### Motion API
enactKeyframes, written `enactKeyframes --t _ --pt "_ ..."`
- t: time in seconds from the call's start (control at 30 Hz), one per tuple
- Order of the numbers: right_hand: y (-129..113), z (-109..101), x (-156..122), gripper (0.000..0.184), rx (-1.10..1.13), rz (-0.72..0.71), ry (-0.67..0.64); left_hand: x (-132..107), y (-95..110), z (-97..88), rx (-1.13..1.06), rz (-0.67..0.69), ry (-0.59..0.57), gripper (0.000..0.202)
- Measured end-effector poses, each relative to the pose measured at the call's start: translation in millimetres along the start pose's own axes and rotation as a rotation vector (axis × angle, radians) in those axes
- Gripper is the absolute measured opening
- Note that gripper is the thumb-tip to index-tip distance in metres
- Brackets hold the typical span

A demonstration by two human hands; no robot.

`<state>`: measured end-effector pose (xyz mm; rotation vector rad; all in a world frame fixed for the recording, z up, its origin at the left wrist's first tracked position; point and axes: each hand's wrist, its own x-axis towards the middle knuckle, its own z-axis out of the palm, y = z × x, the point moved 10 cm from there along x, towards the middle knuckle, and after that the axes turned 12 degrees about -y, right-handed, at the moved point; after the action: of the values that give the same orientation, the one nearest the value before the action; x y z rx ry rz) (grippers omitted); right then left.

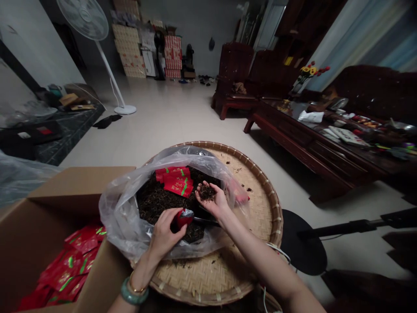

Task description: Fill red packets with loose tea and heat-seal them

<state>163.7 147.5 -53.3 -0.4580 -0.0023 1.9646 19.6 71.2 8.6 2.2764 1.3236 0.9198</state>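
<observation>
A clear plastic bag [124, 208] full of dark loose tea leaves [156, 200] lies open on a round woven bamboo tray [257, 182]. Several red packets [176, 180] rest on top of the leaves. My left hand [164, 232] pinches a small red packet [183, 217] with its mouth open, just above the leaves. My right hand [211, 200] is cupped palm up beside it, holding a pinch of tea leaves [206, 192].
A cardboard box [58, 208] at my left holds many red packets [70, 269]. A dark wooden table [325, 143] with clutter stands at the right, a black stand base [302, 243] by the tray, a white floor fan [97, 43] behind.
</observation>
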Motion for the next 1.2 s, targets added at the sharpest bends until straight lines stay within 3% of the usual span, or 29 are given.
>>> enactKeyframes --t 0.4,0.67,0.93,1.2 --pt "4 16 -7 0.021 0.041 -0.039 -0.075 0 -1 2.5 0.008 -0.004 -0.017 0.036" --pt "8 28 -13 0.04 0.019 -0.04 -0.091 0 0 2.1 0.013 0.004 -0.015 0.037" --pt "20 34 -15 0.023 -0.044 0.055 -0.119 -1 -4 4.9 0.011 -0.011 -0.03 0.043" --pt "24 52 -33 0.031 -0.178 -0.023 -0.15 -1 -2 3.6 0.015 -0.009 -0.022 0.045"
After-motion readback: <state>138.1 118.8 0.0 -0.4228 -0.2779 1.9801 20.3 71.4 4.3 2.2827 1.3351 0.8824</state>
